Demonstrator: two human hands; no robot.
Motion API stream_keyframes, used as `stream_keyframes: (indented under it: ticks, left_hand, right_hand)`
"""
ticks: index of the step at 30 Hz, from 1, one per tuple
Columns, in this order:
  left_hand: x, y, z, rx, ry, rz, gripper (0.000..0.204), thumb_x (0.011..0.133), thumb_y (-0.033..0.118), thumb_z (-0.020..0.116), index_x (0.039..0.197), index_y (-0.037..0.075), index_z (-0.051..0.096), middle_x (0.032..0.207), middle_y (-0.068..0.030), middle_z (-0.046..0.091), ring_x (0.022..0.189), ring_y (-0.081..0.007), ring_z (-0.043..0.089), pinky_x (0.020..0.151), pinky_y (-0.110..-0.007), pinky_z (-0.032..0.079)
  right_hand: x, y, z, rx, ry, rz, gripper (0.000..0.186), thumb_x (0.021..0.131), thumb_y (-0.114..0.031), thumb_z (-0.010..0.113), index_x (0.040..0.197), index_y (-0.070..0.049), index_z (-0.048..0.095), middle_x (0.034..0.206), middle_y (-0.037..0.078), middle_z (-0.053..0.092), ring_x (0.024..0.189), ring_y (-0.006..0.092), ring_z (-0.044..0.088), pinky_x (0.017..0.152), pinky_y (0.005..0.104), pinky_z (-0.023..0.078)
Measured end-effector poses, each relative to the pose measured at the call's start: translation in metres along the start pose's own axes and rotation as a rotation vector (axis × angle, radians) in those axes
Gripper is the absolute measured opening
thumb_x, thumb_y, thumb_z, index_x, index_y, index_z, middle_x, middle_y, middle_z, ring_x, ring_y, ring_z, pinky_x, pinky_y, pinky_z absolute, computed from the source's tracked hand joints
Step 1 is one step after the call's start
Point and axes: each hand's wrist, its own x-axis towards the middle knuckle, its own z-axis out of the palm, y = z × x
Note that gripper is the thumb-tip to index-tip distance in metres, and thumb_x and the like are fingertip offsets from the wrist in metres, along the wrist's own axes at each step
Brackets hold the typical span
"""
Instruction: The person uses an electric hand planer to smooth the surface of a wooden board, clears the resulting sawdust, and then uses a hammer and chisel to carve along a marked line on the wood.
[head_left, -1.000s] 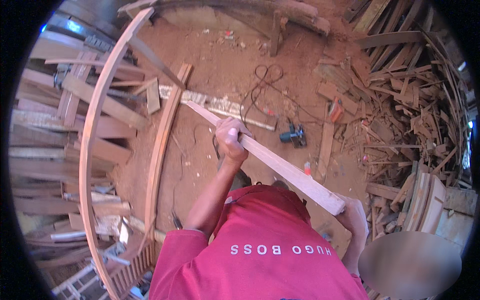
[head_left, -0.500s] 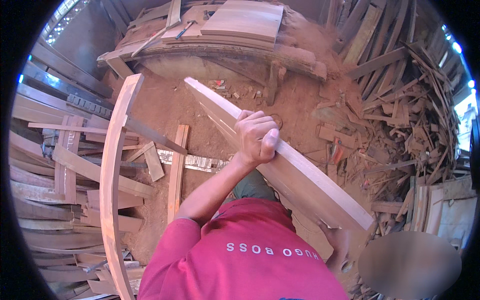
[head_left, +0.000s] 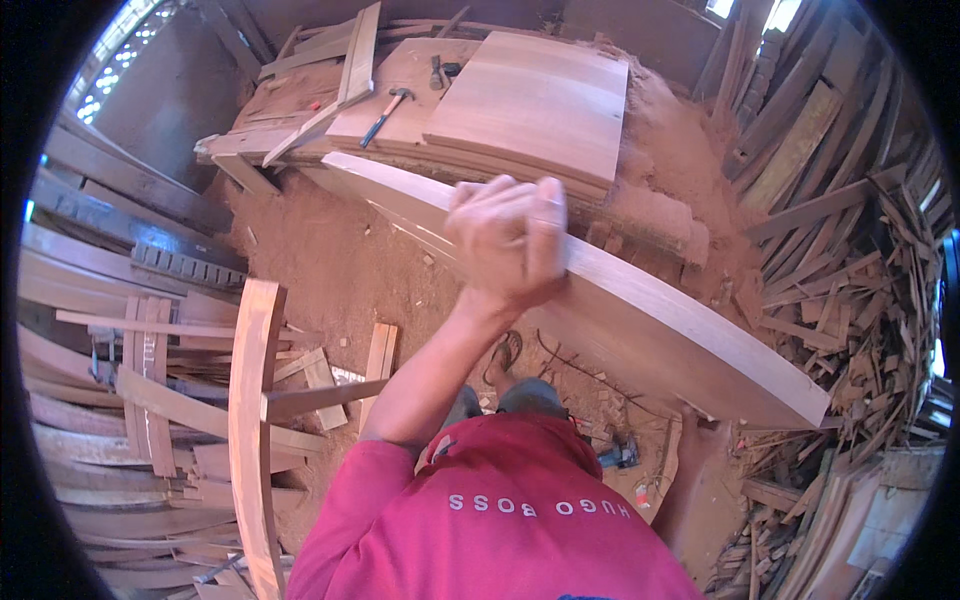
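A large, thick wooden panel (head_left: 640,330) is held on edge in front of me, slanting from the upper left to the lower right. My left hand (head_left: 507,240) is closed over its upper edge near the middle, with the thumb on the near side; it is slightly blurred. Lower down at the right, my right hand (head_left: 700,425) is at the panel's bottom edge near its right end. Its fingers are mostly hidden by the wood, so their grip does not show.
Ahead stands a workbench (head_left: 400,130) bearing stacked flat panels (head_left: 540,100) and a claw hammer (head_left: 385,117). A long curved timber (head_left: 250,430) rises at my left, before piled curved boards (head_left: 90,470). Scrap wood (head_left: 840,310) heaps up on the right. A power tool (head_left: 622,452) lies on the dusty floor.
The workbench now appears nearer and larger. The panel has swung to a flatter slant and reaches across the bench's front edge, both hands still at it.
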Motion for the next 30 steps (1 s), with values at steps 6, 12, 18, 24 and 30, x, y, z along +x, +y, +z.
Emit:
stream_keyframes:
  ticks: [6,12,18,24,30]
  left_hand:
    - [0.086,-0.092,0.040,-0.183,0.162,-0.273,0.053,0.102,0.021,0.046,0.051,0.008,0.055,0.046,-0.0054,0.049,0.044,-0.0207,0.048,0.055,-0.035,0.034]
    - [0.162,-0.167,0.069,-0.155,0.293,-0.437,0.068,0.107,0.036,0.040,0.054,-0.001,0.059,0.047,-0.0002,0.049,0.048,-0.0115,0.046,0.055,-0.030,0.036]
    - [0.199,-0.279,0.102,-0.259,0.293,-0.585,0.071,0.102,0.056,0.037,0.061,0.004,0.061,0.056,0.0020,0.053,0.051,-0.0096,0.043,0.053,-0.026,0.031]
    - [0.221,-0.386,0.145,-0.370,0.222,-0.584,0.066,0.099,0.059,0.053,0.061,0.004,0.056,0.062,0.0048,0.047,0.062,-0.0074,0.040,0.057,-0.027,0.028]
    - [0.251,-0.456,0.195,-0.349,-0.006,-0.671,0.041,0.084,0.039,0.084,0.080,0.002,0.066,0.070,0.0023,0.059,0.065,-0.0060,0.049,0.058,-0.022,0.037]
  right_hand:
    - [0.143,-0.036,0.078,-0.189,0.011,-0.141,0.045,0.078,-0.021,0.087,0.110,0.002,0.065,0.097,0.006,0.064,0.087,0.0166,0.061,0.073,0.0315,0.049]
    - [0.276,-0.137,0.144,-0.046,-0.050,-0.445,0.064,0.074,-0.010,0.086,0.132,0.003,0.062,0.129,0.016,0.068,0.117,0.0194,0.063,0.101,0.0340,0.048]
    - [0.377,-0.225,0.220,-0.072,-0.184,-0.443,0.067,0.073,-0.006,0.084,0.136,0.000,0.061,0.130,0.012,0.067,0.116,0.0176,0.062,0.103,0.0332,0.045]
    - [0.479,-0.271,0.320,-0.110,-0.326,-0.319,0.065,0.074,-0.007,0.085,0.135,-0.004,0.064,0.127,0.009,0.069,0.114,0.0154,0.062,0.102,0.0319,0.045]
    - [0.554,-0.273,0.388,-0.309,-0.407,-0.388,0.062,0.075,-0.018,0.087,0.131,-0.004,0.066,0.124,0.011,0.071,0.114,0.0162,0.063,0.101,0.0309,0.046]
